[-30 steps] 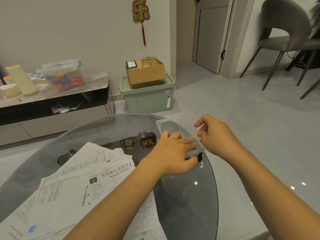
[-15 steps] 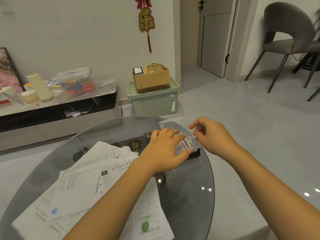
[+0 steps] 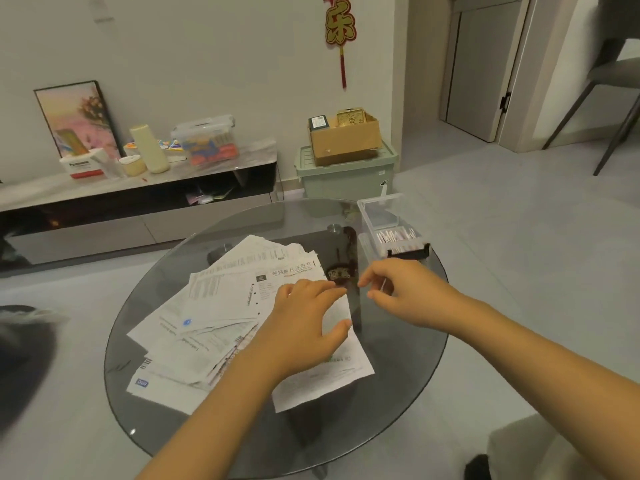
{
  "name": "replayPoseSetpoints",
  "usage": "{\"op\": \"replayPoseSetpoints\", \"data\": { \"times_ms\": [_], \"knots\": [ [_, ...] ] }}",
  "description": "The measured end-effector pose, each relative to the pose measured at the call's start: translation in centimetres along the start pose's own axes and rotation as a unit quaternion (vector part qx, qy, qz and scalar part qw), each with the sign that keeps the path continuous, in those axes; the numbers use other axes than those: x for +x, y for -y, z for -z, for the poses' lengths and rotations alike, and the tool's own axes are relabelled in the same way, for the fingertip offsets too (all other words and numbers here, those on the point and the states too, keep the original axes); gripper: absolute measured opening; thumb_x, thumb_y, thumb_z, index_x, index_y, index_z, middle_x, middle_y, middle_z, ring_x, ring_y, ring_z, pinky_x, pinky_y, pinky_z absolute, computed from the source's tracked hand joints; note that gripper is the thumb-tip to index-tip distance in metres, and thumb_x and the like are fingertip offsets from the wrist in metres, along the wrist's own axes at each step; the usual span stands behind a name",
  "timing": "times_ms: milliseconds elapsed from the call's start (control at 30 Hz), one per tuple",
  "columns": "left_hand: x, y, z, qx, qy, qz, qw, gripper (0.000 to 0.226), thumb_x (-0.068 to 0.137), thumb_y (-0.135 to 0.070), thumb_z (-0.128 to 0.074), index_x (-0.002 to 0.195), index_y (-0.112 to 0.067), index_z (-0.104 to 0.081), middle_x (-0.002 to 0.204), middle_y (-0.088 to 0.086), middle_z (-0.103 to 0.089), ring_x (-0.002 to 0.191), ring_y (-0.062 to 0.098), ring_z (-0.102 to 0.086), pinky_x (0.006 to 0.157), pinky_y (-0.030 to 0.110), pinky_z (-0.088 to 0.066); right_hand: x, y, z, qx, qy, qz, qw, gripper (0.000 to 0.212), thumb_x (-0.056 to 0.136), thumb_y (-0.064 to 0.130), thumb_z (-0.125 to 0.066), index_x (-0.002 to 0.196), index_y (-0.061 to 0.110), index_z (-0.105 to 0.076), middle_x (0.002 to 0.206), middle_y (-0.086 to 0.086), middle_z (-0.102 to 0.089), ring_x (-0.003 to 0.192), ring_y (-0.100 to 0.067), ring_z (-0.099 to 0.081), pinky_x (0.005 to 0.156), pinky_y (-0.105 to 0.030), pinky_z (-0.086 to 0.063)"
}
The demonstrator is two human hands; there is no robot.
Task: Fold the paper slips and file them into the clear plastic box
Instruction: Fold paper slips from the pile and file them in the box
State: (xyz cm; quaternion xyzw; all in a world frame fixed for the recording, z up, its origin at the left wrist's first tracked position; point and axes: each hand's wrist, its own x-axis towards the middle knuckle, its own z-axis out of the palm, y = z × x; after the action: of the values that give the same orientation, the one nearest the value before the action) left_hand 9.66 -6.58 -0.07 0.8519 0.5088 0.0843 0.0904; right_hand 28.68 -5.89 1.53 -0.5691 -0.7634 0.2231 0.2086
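Note:
A loose pile of printed paper slips (image 3: 221,306) is spread over the left and middle of a round dark glass table (image 3: 408,358). The clear plastic box (image 3: 384,220) stands open at the table's far right edge, with folded slips (image 3: 396,235) packed upright in its near end. My left hand (image 3: 304,323) hovers over the right part of the pile, fingers spread and relaxed, above one white slip (image 3: 332,372). My right hand (image 3: 398,292) is just right of it, near the box, fingers loosely curled and holding nothing.
A low TV bench (image 3: 138,199) with bottles, a storage tub and a framed picture runs along the far wall. A green bin (image 3: 346,174) carrying a cardboard box (image 3: 343,140) stands behind the table. A grey chair (image 3: 613,74) is at the far right.
Both hands have drawn back from the plastic box toward the paper pile. The left hand let go of the slips in the box. The view tilted down and left.

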Motion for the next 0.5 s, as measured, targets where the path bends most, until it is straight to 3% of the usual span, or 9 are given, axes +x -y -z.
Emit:
{"op": "replayPoseSetpoints", "data": {
  "times_ms": [100,233,333,500],
  "knots": [
    [-1.8,1.0,-1.1,-0.016,0.042,0.022,0.999,0.055,0.093,-0.05,-0.042,0.144,-0.034,-0.027,0.152,-0.014,-0.023,0.139,0.009,-0.017,0.114,0.032,-0.007,-0.8,0.1,-1.2,-0.035,0.038,0.013,0.999,0.018,0.09,0.021,-0.055,0.106,0.026,-0.061,0.094,0.009,-0.059,0.085,-0.007,-0.057,0.073,-0.019,-0.048],
    [-3.1,2.3,-1.9,-0.003,0.122,0.028,0.992,0.072,0.09,-0.052,-0.047,0.149,-0.027,-0.013,0.157,-0.01,-0.013,0.143,0.012,-0.013,0.116,0.033,-0.01,-1.3,0.0,-2.2,-0.074,0.084,0.025,0.993,0.022,0.089,0.028,-0.058,0.111,0.027,-0.06,0.107,0.009,-0.059,0.096,-0.008,-0.057,0.084,-0.026,-0.049],
    [-3.5,3.2,-2.0,-0.008,0.129,0.03,0.991,0.075,0.089,-0.05,-0.051,0.149,-0.026,-0.013,0.156,-0.01,-0.015,0.142,0.011,-0.017,0.116,0.031,-0.016,-1.2,0.1,-3.1,-0.115,0.111,0.05,0.986,0.035,0.088,0.037,-0.06,0.122,0.029,-0.056,0.122,0.012,-0.053,0.11,-0.007,-0.05,0.093,-0.026,-0.044],
    [-3.3,3.6,-2.1,-0.021,0.113,0.022,0.993,0.071,0.088,-0.051,-0.053,0.148,-0.031,-0.02,0.155,-0.013,-0.017,0.14,0.007,-0.015,0.114,0.029,-0.012,-1.3,-0.1,-4.4,-0.144,0.136,0.095,0.976,0.054,0.083,0.047,-0.063,0.132,0.028,-0.05,0.133,0.013,-0.049,0.122,-0.008,-0.038,0.1,-0.028,-0.038]
  ]
}}
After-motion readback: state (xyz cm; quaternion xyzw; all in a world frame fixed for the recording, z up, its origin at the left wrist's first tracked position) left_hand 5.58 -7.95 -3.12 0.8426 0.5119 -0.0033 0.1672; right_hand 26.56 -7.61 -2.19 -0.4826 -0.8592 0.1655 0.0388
